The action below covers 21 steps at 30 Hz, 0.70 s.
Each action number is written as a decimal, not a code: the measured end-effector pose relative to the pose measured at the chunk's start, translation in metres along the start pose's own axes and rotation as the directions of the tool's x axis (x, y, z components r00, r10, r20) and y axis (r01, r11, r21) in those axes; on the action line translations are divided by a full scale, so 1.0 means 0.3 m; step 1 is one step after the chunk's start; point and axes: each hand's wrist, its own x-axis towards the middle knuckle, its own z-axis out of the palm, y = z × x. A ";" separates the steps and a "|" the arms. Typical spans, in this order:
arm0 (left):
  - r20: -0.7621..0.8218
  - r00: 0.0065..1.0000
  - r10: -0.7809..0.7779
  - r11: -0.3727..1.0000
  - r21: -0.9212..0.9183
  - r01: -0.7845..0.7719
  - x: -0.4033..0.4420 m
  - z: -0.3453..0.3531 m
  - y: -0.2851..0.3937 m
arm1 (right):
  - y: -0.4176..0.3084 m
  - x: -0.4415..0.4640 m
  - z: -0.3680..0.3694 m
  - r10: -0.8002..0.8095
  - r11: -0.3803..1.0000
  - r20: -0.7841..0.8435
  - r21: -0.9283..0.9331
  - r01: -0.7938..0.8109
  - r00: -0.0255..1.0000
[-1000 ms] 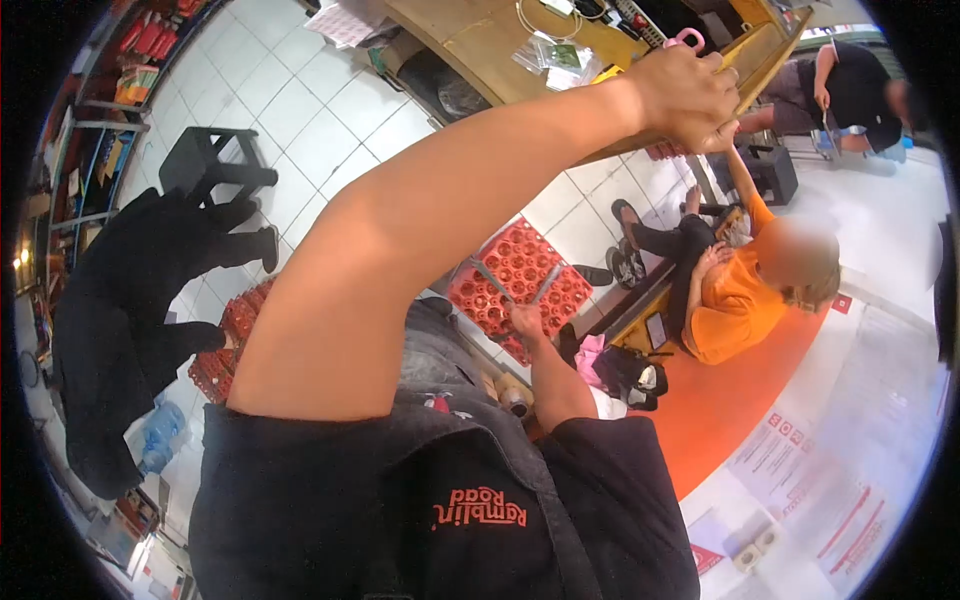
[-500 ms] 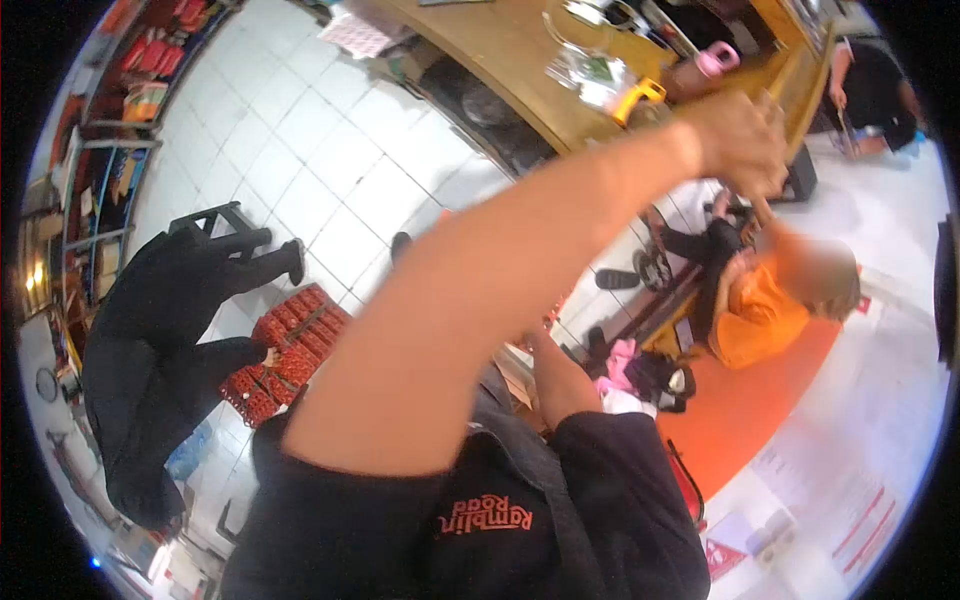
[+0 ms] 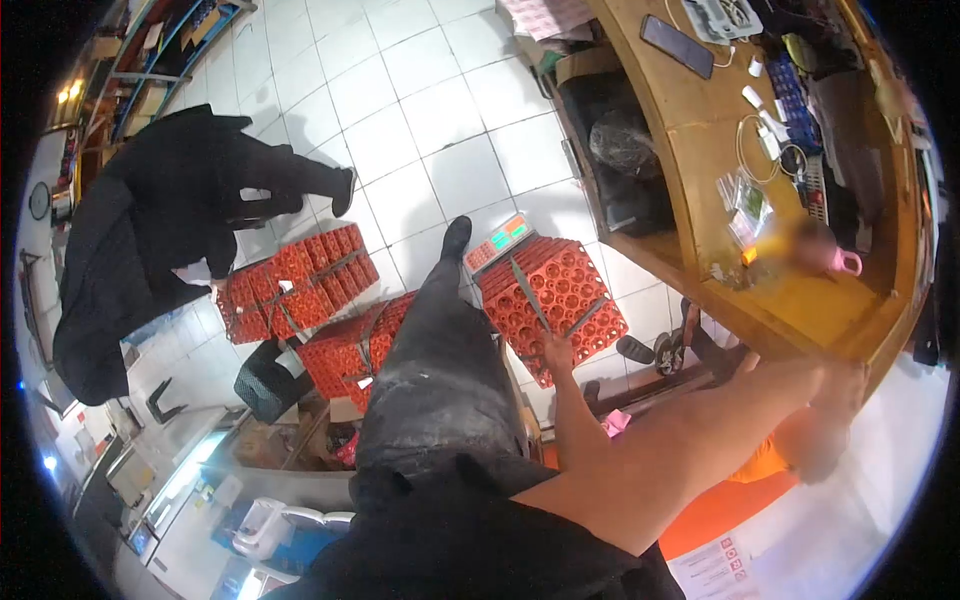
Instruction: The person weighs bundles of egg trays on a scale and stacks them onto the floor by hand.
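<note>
The right hand (image 3: pixel 556 352) is gripping a dark strap (image 3: pixel 530 295), its fingers curling closed at the near edge of a strapped stack of red egg trays (image 3: pixel 585 297). The left hand (image 3: pixel 842 387) is hanging blurred beside the near corner of a wooden desk (image 3: pixel 720 160); whether it is holding or touching anything, I cannot tell. The stack is standing near the desk, a digital scale's lit display (image 3: pixel 497 243) showing just beyond its far edge. Two more strapped egg-tray bundles, one farther (image 3: pixel 335 262) and one nearer (image 3: pixel 335 362), are lying left of the wearer's leg (image 3: pixel 440 360). Beside the farther bundle, a person in black (image 3: pixel 150 230) is bending over. A smartphone (image 3: pixel 677 47), white cables (image 3: pixel 750 150) and a pink-handled mug (image 3: pixel 850 263) are resting on the desk. A person in orange (image 3: pixel 762 465) is showing partly behind the left forearm.
</note>
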 end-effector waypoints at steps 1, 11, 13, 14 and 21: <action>-0.008 1.000 0.000 1.000 -0.009 0.000 -0.002 0.002 -0.007 | -0.007 0.006 0.002 -0.010 1.000 0.001 0.013 0.010 1.000; -0.061 0.998 -0.020 0.998 -0.058 0.017 0.004 0.007 -0.033 | -0.034 0.024 0.066 0.100 0.924 0.099 0.359 -0.129 0.990; -0.073 0.997 -0.021 0.998 -0.066 0.016 0.008 0.013 -0.037 | -0.021 0.015 0.105 0.049 0.971 0.023 0.235 -0.053 0.999; -0.082 0.996 -0.021 0.997 -0.070 0.016 0.005 0.018 -0.037 | 0.010 0.021 0.136 0.050 0.970 0.023 0.237 -0.054 0.999; -0.229 0.973 -0.023 0.996 -0.092 0.002 -0.020 0.023 -0.023 | 0.120 0.044 0.286 -0.048 0.997 -0.061 0.060 0.052 0.997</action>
